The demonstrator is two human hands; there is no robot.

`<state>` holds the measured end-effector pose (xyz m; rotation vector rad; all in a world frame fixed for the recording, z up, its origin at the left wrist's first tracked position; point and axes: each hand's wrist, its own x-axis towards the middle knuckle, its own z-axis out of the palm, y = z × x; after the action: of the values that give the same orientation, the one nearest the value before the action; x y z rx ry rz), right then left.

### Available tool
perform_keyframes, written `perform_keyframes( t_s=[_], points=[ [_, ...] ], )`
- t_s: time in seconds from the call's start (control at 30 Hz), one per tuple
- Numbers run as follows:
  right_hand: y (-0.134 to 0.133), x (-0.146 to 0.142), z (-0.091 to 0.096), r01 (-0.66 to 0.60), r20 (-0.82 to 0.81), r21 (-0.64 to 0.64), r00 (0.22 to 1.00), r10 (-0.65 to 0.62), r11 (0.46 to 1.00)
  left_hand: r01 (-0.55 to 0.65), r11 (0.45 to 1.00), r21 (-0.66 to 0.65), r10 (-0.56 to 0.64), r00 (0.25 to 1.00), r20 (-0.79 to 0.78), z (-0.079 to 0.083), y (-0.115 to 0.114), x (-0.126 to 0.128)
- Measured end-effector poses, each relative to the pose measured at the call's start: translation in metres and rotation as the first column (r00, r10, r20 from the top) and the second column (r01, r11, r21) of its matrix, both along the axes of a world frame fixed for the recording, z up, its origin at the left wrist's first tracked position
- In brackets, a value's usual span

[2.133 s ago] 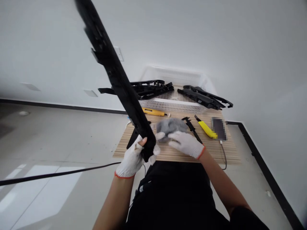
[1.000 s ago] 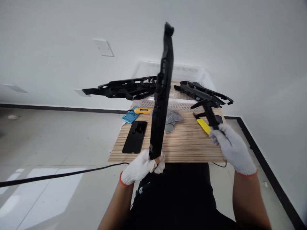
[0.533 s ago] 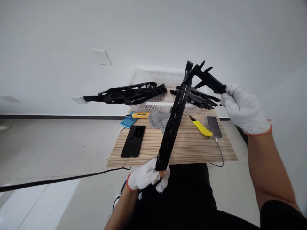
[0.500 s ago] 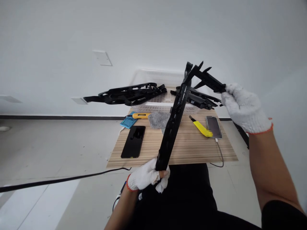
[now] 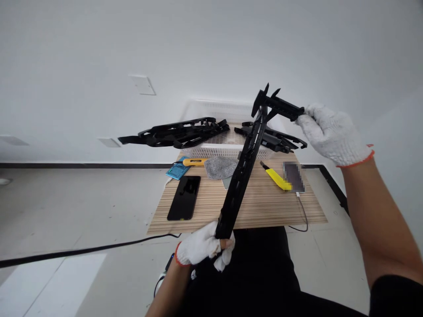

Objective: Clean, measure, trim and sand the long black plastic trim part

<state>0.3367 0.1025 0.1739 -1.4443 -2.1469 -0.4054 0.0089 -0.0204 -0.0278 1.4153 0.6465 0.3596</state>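
- L hand [image 5: 203, 247] fist-tight on btm end of black plastic strip [image 5: 242, 171].
- R hand [image 5: 332, 132] pinches caliper [image 5: 280, 105] at strip's top.
- Risk: long strip may wobble, caliper slips off.

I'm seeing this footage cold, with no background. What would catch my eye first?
A long black strip slants up through the middle, gripped at its lower end by the gloved left hand. At its top end the gloved right hand holds a black caliper against it. Behind, more black parts lie across a white basket at the far edge of a slatted mat.
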Motion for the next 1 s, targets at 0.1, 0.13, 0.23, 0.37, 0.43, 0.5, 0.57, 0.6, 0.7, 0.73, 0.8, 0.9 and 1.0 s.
perform_keyframes(
  t_s=[0.1,0.13,0.23,0.37,0.43,0.5,0.57,0.6,0.7,0.73,0.8,0.9,1.0],
  points=[
    [0.003,0.0,0.005,0.1,0.075,0.015,0.992,-0.1,0.995,0.01,1.0,-0.029,-0.009,1.0,0.016,0.0,0.0,0.0],
    [0.003,0.0,0.006,0.136,0.09,0.02,0.986,-0.137,0.991,0.019,0.999,-0.031,-0.018,1.0,0.019,-0.001,0.0,0.0],
    [0.004,-0.004,0.007,0.248,0.132,0.024,0.959,-0.249,0.968,0.002,1.0,0.003,-0.002,1.0,-0.013,-0.003,0.0,0.0],
    [0.005,-0.013,0.004,0.375,0.21,0.07,0.901,-0.381,0.924,-0.003,1.0,0.023,0.004,0.998,-0.057,-0.006,0.0,-0.002],
    [0.008,-0.017,0.001,0.424,0.226,0.11,0.87,-0.438,0.899,-0.03,0.999,0.022,0.032,0.997,-0.073,-0.007,0.0,-0.002],
    [0.011,-0.019,-0.001,0.451,0.241,0.141,0.848,-0.473,0.881,-0.058,0.998,0.021,0.06,0.995,-0.078,-0.008,0.0,-0.003],
    [0.013,-0.02,-0.002,0.446,0.248,0.139,0.849,-0.467,0.884,-0.05,0.999,0.012,0.05,0.997,-0.063,-0.008,0.0,-0.003],
    [0.014,-0.02,-0.002,0.44,0.248,0.131,0.853,-0.46,0.888,-0.037,0.999,0.006,0.037,0.998,-0.054,-0.008,0.0,-0.002],
    [0.012,-0.021,0.001,0.43,0.255,0.119,0.858,-0.446,0.895,-0.007,1.0,-0.004,0.007,1.0,-0.019,-0.007,0.0,-0.001],
    [0.011,-0.021,0.003,0.432,0.26,0.11,0.857,-0.445,0.895,-0.005,1.0,-0.003,0.005,1.0,-0.006,-0.007,0.0,0.0],
    [0.01,-0.023,0.008,0.435,0.261,0.067,0.861,-0.437,0.898,-0.033,0.999,0.003,0.033,0.999,0.016,-0.007,0.001,0.001],
    [0.01,-0.026,0.016,0.43,0.255,-0.03,0.876,-0.409,0.902,-0.04,0.999,-0.028,0.041,0.999,0.034,-0.007,0.004,0.003],
    [0.013,-0.031,0.02,0.442,0.287,-0.046,0.865,-0.412,0.896,0.013,0.997,-0.074,-0.009,0.998,0.055,-0.008,0.008,0.004]
  ],
)
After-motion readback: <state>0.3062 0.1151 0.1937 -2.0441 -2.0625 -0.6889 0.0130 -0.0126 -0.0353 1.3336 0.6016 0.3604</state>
